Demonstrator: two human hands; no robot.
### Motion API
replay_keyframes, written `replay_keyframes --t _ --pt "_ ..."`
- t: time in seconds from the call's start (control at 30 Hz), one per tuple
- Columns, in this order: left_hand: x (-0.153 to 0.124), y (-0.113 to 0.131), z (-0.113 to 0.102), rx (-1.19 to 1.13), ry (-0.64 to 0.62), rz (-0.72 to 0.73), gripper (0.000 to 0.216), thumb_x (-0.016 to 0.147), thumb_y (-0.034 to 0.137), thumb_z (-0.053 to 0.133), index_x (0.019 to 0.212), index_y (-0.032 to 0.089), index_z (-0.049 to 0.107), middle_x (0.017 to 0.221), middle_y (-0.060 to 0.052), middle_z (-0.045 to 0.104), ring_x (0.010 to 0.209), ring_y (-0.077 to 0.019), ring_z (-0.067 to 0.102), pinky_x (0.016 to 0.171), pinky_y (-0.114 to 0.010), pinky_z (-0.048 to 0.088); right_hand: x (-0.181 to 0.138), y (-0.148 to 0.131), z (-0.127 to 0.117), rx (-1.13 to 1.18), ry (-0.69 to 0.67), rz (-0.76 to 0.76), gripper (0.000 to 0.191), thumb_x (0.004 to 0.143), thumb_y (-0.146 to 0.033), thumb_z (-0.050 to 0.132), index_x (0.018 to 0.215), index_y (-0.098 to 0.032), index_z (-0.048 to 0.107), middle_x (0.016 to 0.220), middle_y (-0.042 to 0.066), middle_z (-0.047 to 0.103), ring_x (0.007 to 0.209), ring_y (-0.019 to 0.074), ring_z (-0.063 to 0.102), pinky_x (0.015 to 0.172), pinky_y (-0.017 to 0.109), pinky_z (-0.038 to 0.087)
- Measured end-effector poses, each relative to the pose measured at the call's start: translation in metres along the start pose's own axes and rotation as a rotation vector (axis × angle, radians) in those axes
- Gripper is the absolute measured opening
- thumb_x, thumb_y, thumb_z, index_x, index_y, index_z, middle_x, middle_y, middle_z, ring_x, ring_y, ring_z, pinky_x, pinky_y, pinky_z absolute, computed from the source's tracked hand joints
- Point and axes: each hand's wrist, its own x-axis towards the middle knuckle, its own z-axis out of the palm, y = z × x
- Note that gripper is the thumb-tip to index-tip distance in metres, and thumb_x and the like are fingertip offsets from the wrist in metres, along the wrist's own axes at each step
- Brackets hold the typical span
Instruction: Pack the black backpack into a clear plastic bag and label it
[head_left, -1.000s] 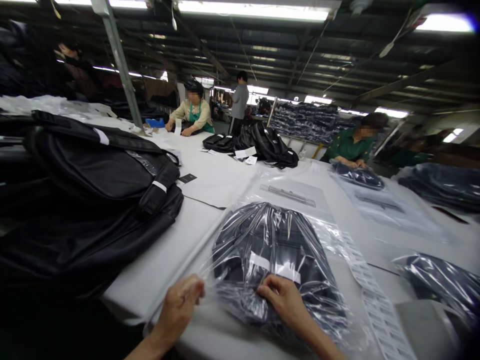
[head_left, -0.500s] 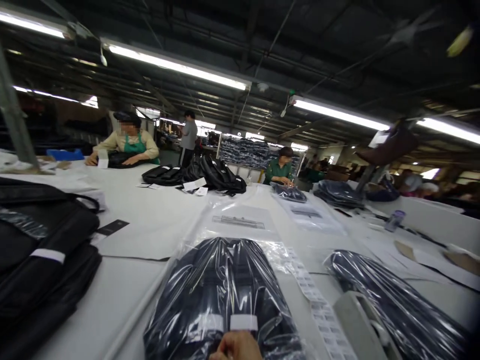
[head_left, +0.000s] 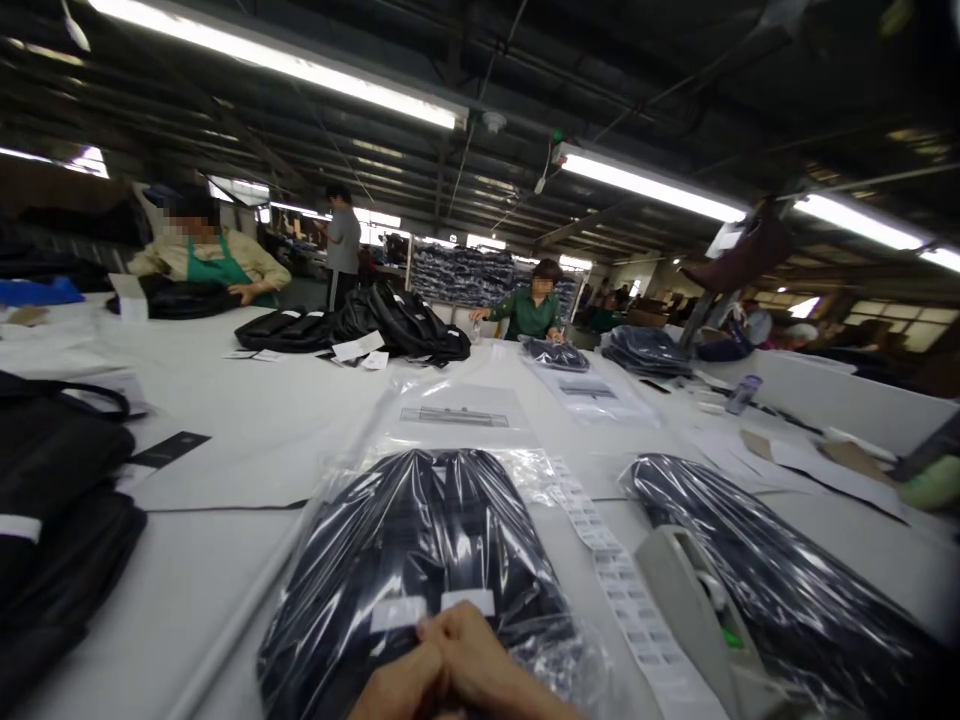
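Note:
A dark backpack sealed in a clear plastic bag (head_left: pixel 420 540) lies on the white table (head_left: pixel 247 440) right in front of me, with two white tags showing near its close end. My left hand (head_left: pixel 394 692) and my right hand (head_left: pixel 480 665) meet at the bottom edge of the view. Their fingers are closed and pressed together on the near end of the plastic bag, just below the white tags. Only the knuckles and fingers show; the wrists are cut off.
A grey tape dispenser (head_left: pixel 690 600) and a strip of printed labels (head_left: pixel 611 575) lie to the right, with another bagged backpack (head_left: pixel 765 560) beyond. Unbagged black backpacks (head_left: pixel 52 500) are piled at left. An empty clear bag (head_left: pixel 457 415) lies ahead. Co-workers (head_left: pixel 532 308) work across the table.
The view has tilted up and swung right. My left hand, apart at the bag's edge before and then out of view, now sits against my right hand on the bag's near end.

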Motion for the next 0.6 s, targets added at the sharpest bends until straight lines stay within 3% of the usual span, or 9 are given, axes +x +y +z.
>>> replay_keyframes --t 0.1,0.2,0.3,0.43,0.5,0.6 --pt "-0.004 0.027 -0.015 -0.167 0.13 -0.038 0.033 0.066 0.014 0.065 0.095 0.021 0.052 0.094 -0.002 0.057 0.086 -0.0182 0.052 0.078 -0.028 0.042 -0.002 -0.007 -0.008 0.107 -0.012 -0.018 0.038 0.078 -0.035 0.048 0.046 -0.015 0.053 0.044 -0.004 0.042 0.046 0.0087 0.038 0.045 0.021 0.027" --pt "-0.002 0.041 -0.023 -0.214 0.172 -0.072 0.042 0.065 0.015 0.069 0.101 0.022 0.049 0.101 -0.002 0.055 0.094 -0.0187 0.05 0.084 -0.028 0.039 -0.004 -0.007 -0.015 0.147 0.005 -0.009 0.035 0.08 -0.034 0.047 0.05 -0.016 0.049 0.046 -0.004 0.041 0.047 0.0085 0.038 0.044 0.02 0.026" --pt "0.002 0.041 -0.021 -0.189 0.178 -0.158 0.042 0.063 0.019 0.072 0.098 0.021 0.048 0.093 0.0 0.056 0.086 -0.0171 0.051 0.077 -0.026 0.038 -0.006 -0.006 -0.014 0.198 0.043 -0.023 0.03 0.085 -0.036 0.04 0.065 -0.017 0.052 0.047 -0.006 0.042 0.044 0.0086 0.04 0.042 0.02 0.028" --pt "0.006 0.038 -0.019 -0.128 0.093 -0.274 0.04 0.064 0.03 0.074 0.096 0.02 0.052 0.064 0.007 0.05 0.06 -0.013 0.048 0.056 -0.023 0.031 -0.004 -0.011 -0.013 0.325 0.09 -0.078 0.028 0.089 -0.042 0.033 0.088 -0.019 0.049 0.042 -0.01 0.039 0.035 0.009 0.039 0.039 0.02 0.029" --pt "0.008 0.039 -0.021 -0.124 0.046 -0.287 0.034 0.066 0.034 0.073 0.09 0.019 0.055 0.058 0.009 0.047 0.056 -0.0117 0.046 0.053 -0.022 0.027 -0.005 -0.016 -0.029 0.356 0.064 -0.071 0.033 0.088 -0.048 0.034 0.094 -0.019 0.047 0.041 -0.01 0.042 0.034 0.0097 0.04 0.038 0.02 0.031" --pt "0.011 0.042 -0.023 -0.135 0.011 -0.304 0.023 0.069 0.036 0.07 0.079 0.018 0.06 0.056 0.007 0.049 0.056 -0.0108 0.046 0.051 -0.022 0.026 -0.023 -0.017 -0.089 0.358 0.138 -0.103 0.05 0.084 -0.059 0.037 0.112 -0.018 0.043 0.063 -0.001 0.061 0.05 0.0146 0.056 0.047 0.026 0.045"
